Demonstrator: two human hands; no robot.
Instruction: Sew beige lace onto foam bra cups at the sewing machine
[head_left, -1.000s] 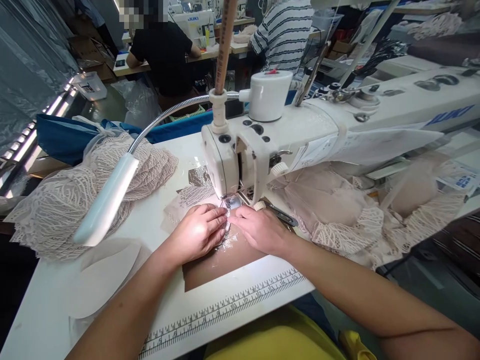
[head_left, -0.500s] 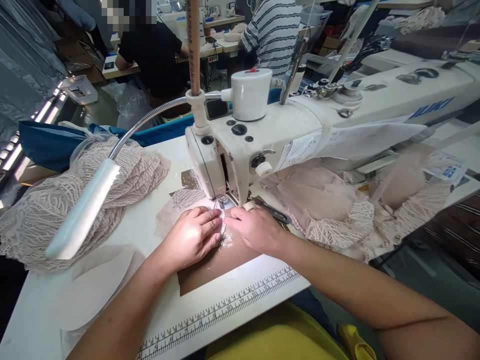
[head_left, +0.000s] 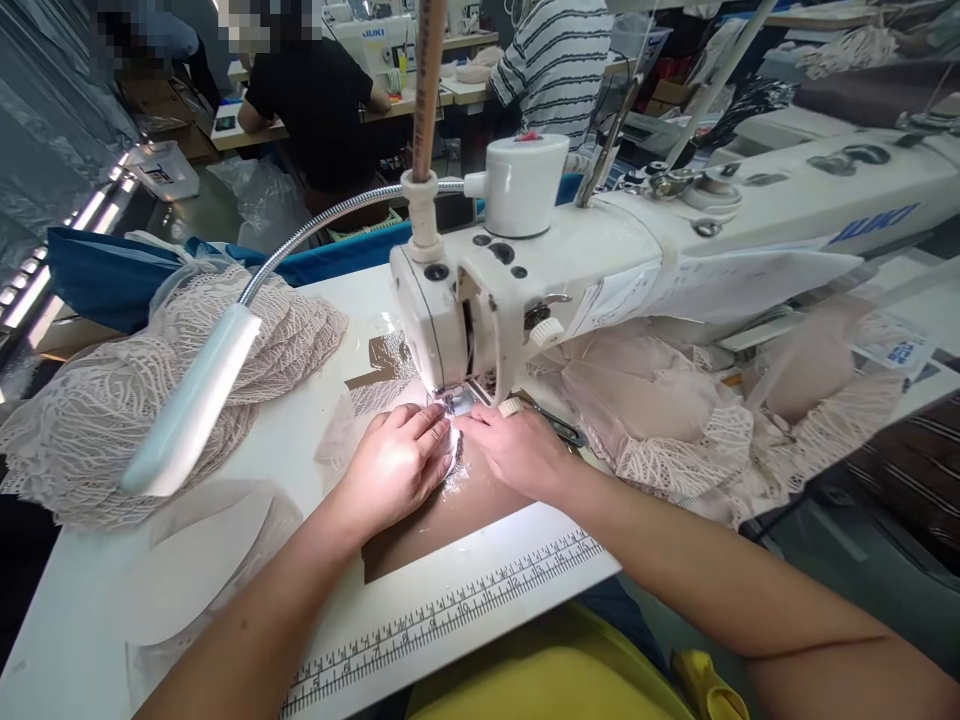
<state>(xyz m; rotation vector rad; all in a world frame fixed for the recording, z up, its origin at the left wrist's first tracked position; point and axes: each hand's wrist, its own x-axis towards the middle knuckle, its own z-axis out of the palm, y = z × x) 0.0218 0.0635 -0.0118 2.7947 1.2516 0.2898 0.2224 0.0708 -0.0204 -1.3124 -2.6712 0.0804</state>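
Note:
My left hand (head_left: 397, 465) lies at the needle area of a white sewing machine (head_left: 439, 325), fingers pressed together on a piece of sheer lace fabric (head_left: 341, 438). The fabric spreads out to the left of that hand, and part of it is hidden under the fingers. My right hand (head_left: 525, 455) is closed at the fabric's edge just right of the needle, thumb and index finger close to the left fingertips. Beneath both hands is a brown sheet (head_left: 420, 540) with shiny, worn patches. A dark metal tool (head_left: 568, 432) lies just beyond the right hand.
Stacked lace pieces (head_left: 292, 335) sit at the left, behind a lamp (head_left: 195, 400) on a bendable neck. Nearer lies an oval sheer piece (head_left: 199, 570). Gathered lace fabric (head_left: 660, 390) lies to the right. A printed ruler (head_left: 450, 610) runs along the table's front edge. People work behind.
The camera view has shifted slightly, moving the machine a little to the right in the picture. Both hands stay by the needle, with the left fingers slightly more bunched.

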